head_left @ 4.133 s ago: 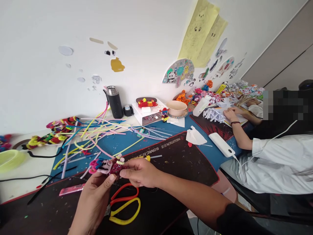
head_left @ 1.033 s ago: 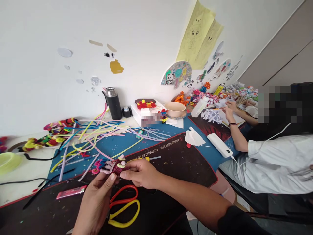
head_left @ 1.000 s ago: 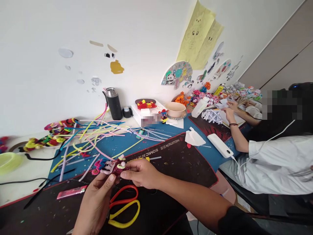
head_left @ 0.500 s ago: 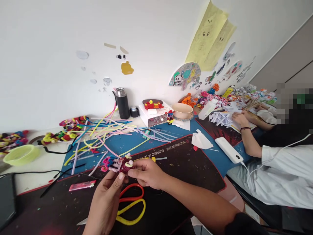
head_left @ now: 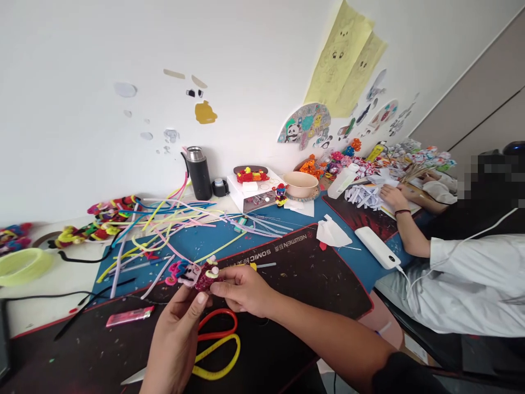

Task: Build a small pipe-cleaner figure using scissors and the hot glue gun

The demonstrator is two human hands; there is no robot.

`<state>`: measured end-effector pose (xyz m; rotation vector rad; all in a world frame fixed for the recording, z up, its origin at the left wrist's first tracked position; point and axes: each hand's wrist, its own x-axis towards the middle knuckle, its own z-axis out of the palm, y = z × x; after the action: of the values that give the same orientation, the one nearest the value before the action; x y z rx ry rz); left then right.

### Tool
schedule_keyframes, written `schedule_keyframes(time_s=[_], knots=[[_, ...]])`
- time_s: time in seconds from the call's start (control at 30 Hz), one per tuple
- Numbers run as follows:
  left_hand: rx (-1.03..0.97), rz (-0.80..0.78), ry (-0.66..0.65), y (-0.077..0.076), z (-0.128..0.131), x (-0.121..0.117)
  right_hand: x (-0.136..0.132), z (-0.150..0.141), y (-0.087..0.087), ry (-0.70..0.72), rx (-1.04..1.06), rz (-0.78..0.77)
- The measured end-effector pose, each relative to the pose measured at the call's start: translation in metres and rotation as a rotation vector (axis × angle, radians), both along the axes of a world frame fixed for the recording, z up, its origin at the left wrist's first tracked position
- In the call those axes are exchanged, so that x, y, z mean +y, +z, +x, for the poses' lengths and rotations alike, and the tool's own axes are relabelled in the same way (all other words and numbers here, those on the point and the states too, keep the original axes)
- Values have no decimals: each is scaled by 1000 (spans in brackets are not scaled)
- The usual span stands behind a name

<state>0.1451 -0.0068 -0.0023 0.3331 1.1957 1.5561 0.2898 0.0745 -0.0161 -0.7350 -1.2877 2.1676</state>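
Between my two hands is a small pipe-cleaner doll (head_left: pixel 204 278), with a pink and blue headpiece, a white face and a dark red body. My left hand (head_left: pixel 180 323) is closed on it from below, thumb along its near side. The fingers of my right hand (head_left: pixel 241 290) pinch the body at its right end. Beneath my hands lie scissors (head_left: pixel 235 358) with one red and one yellow handle loop; my left hand covers part of them. A pink lighter (head_left: pixel 130 316) rests on the black mat (head_left: pixel 295 328) to the left.
Loose pipe cleaners (head_left: pixel 164 219) spread behind my hands. A black thermos (head_left: pixel 199 174), a beige bowl (head_left: pixel 301 184) and a similar finished doll (head_left: pixel 280 195) stand farther back. To the right are a white power bank (head_left: pixel 377 248) and a co-worker's hand (head_left: pixel 392 197) among paper strips (head_left: pixel 364 196).
The view has shifted slightly, so the table things sit a little farther left. Both hands keep hold of the doll, almost unmoved.
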Motion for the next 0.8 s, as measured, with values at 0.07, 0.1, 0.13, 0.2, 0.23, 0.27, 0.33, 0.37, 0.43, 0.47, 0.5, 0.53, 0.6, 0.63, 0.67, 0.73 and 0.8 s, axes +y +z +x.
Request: schedule_keyframes(time_s=[0.07, 0.1, 0.13, 0.2, 0.23, 0.27, 0.33, 0.37, 0.43, 0.47, 0.5, 0.53, 0.6, 0.63, 0.67, 0.73, 0.8], knots=[[4, -13, -4, 0, 1, 1, -1, -1, -2, -16, -3, -3], [1, -21, -2, 0, 2, 2, -2, -2, -2, -26, -5, -4], [-2, -26, 1, -1, 2, 2, -3, -2, -2, -32, -9, -4], [-5, -26, 1, -4, 2, 3, -5, -3, 1, -35, -20, -3], [-3, -21, -4, -5, 1, 4, -5, -3, 3, -31, -25, -3], [0, -15, -11, -7, -1, 4, -5, -2, 6, -25, -30, -4], [2, -3, -22, -11, -6, 4, -5, -1, 14, 7, -36, 8], [-1, 1, -27, -12, -9, 4, -5, 1, 17, 28, -33, 26], [-10, 4, -35, -14, -16, 4, -4, 3, 21, 87, -17, 76], [-12, 2, -35, -14, -20, 4, -4, 4, 22, 101, -7, 93], [-10, 0, -31, -15, -24, 5, -4, 5, 22, 106, -1, 102], [-4, -1, -22, -14, -28, 5, -4, 5, 21, 98, 3, 102], [17, 7, -1, -14, -36, 5, -3, 6, 18, 85, 1, 98], [32, 12, 2, -13, -39, 5, -3, 7, 17, 84, -3, 100], [47, 17, 0, -12, -43, 5, -3, 7, 16, 83, -7, 105], [80, 17, -3, -10, -48, 5, -3, 8, 15, 82, -20, 116], [105, 1, -6, -7, -52, 4, -2, 8, 15, 64, -38, 120]])
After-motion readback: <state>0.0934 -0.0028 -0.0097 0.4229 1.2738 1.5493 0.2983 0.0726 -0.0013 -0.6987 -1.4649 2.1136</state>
